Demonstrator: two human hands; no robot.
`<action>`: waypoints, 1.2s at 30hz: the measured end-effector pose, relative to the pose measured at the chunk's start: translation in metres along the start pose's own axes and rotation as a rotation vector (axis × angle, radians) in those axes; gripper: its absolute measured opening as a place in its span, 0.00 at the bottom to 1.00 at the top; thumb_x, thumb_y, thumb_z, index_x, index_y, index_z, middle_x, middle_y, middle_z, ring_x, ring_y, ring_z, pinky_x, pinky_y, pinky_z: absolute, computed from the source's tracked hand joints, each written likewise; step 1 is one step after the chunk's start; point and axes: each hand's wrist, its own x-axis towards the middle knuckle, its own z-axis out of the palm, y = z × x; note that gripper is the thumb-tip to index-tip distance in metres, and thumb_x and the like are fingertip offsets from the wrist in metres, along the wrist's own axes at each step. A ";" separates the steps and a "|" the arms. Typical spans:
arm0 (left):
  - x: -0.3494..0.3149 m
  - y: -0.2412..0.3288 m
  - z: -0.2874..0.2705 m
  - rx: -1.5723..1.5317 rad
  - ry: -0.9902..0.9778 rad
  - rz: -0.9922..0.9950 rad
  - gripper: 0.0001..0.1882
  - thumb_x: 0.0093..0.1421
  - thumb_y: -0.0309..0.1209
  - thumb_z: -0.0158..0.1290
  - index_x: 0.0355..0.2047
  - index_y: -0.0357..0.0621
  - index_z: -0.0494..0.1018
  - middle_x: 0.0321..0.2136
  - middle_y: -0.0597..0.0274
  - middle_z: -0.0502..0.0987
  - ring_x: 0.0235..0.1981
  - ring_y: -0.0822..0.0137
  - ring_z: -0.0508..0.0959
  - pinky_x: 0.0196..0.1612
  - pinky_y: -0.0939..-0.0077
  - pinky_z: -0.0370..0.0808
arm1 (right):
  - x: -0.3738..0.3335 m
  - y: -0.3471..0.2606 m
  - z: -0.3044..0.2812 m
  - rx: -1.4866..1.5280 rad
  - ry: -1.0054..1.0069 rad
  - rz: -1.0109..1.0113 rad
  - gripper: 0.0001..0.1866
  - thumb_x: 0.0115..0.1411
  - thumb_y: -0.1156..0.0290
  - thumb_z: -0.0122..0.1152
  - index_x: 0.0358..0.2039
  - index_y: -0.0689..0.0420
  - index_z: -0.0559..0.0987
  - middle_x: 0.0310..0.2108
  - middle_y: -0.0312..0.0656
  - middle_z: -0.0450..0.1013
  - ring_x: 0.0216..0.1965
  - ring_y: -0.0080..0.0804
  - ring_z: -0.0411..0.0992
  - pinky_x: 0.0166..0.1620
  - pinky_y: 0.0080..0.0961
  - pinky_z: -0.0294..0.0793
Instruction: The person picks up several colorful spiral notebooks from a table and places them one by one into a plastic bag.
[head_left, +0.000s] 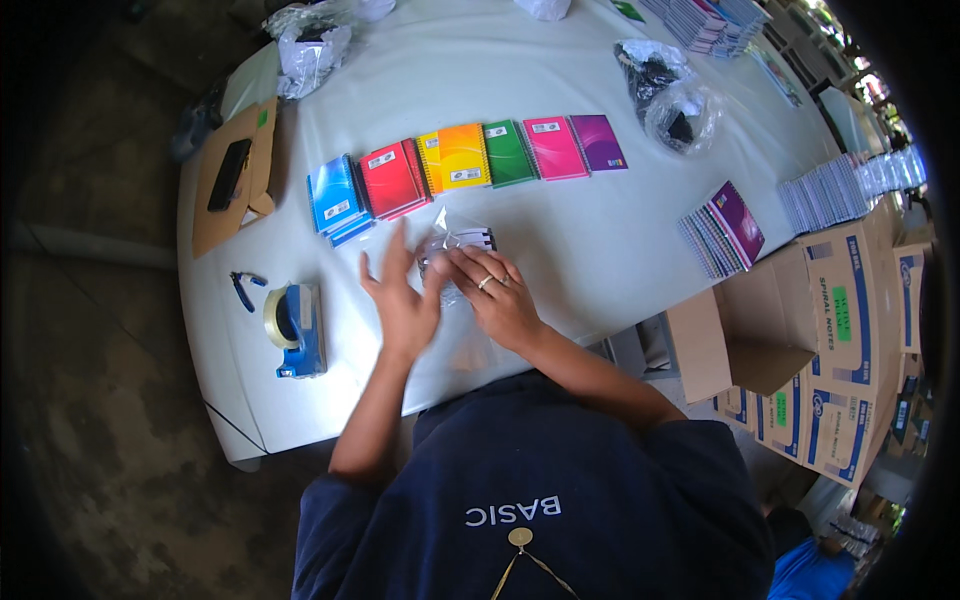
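In front of me on the table lies a small bundle of what look like spiral notebooks (470, 239) in clear plastic wrap, partly covered by my hands. My right hand (500, 298), with a ring on one finger, rests over the bundle's near side and grips it. Beside it on the left, my left hand (408, 305) is raised and slightly blurred, its fingers spread and its thumb side near the plastic. Just beyond stretches a row of spiral notebooks: blue (338, 196), red (392, 178), yellow-orange (455, 157), green (509, 152), pink (556, 148) and purple (598, 143).
A blue tape dispenser (301, 335) and small pliers (245, 288) lie to the left. Behind them a phone (230, 175) rests on cardboard (207, 222). On the right are a notebook stack (722, 230), plastic bags (668, 95) and an open carton (700, 340) beside the table.
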 end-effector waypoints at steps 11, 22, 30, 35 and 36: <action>0.017 -0.014 0.017 0.037 0.167 0.371 0.09 0.53 0.25 0.58 0.36 0.43 0.79 0.37 0.56 0.80 0.43 0.59 0.78 0.55 0.59 0.68 | 0.006 0.000 0.022 0.404 0.360 0.122 0.23 0.52 0.80 0.56 0.50 0.57 0.69 0.49 0.41 0.70 0.54 0.34 0.66 0.54 0.35 0.62; -0.055 -0.104 -0.103 0.734 0.812 -0.115 0.19 0.58 0.35 0.52 0.46 0.37 0.72 0.42 0.47 0.76 0.43 0.49 0.75 0.50 0.60 0.68 | 0.005 0.010 0.007 0.356 0.161 0.140 0.28 0.47 0.80 0.64 0.50 0.55 0.68 0.47 0.38 0.73 0.50 0.32 0.70 0.51 0.30 0.64; -0.122 -0.154 -0.121 -0.514 0.386 -1.000 0.29 0.63 0.54 0.40 0.47 0.41 0.72 0.34 0.62 0.73 0.23 0.74 0.68 0.21 0.80 0.60 | 0.011 0.008 0.005 0.249 0.109 0.081 0.25 0.52 0.78 0.64 0.50 0.60 0.67 0.40 0.40 0.78 0.46 0.34 0.72 0.52 0.30 0.60; -0.140 -0.167 -0.127 -0.738 0.221 -0.850 0.20 0.61 0.42 0.47 0.41 0.37 0.73 0.42 0.59 0.72 0.33 0.70 0.70 0.32 0.77 0.67 | 0.005 0.007 0.012 0.306 0.138 0.052 0.22 0.53 0.77 0.63 0.48 0.56 0.70 0.45 0.39 0.74 0.49 0.34 0.70 0.51 0.30 0.61; -0.146 -0.172 -0.125 -0.931 0.248 -0.734 0.18 0.61 0.41 0.48 0.39 0.37 0.74 0.43 0.58 0.71 0.35 0.69 0.72 0.36 0.75 0.69 | 0.006 0.007 0.012 0.299 0.130 0.046 0.22 0.52 0.78 0.63 0.48 0.57 0.69 0.45 0.39 0.75 0.49 0.34 0.70 0.52 0.30 0.61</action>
